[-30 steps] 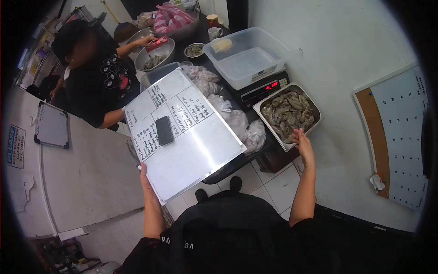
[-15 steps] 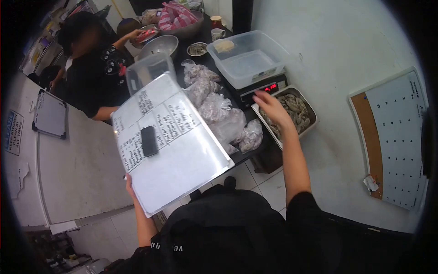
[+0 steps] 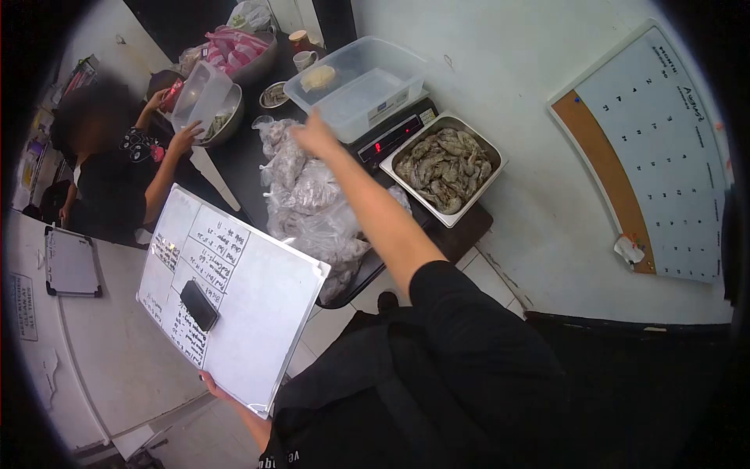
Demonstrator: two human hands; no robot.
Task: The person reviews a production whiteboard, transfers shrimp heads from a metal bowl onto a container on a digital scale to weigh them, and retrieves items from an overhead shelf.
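Nearest, the left hand [image 3: 212,383] grips the lower edge of a tilted whiteboard [image 3: 232,297]. Beyond the whiteboard, the right hand [image 3: 314,134], fingers loosely open, touches a clear plastic tub [image 3: 355,84] on the scale [image 3: 391,131].

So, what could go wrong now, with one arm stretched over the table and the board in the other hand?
The right hand reaches over the clear plastic bags toward the clear plastic tub on the black digital scale; a bump could shift the tub. The left hand grips only the tilted whiteboard's bottom edge, so its black eraser might slide off.
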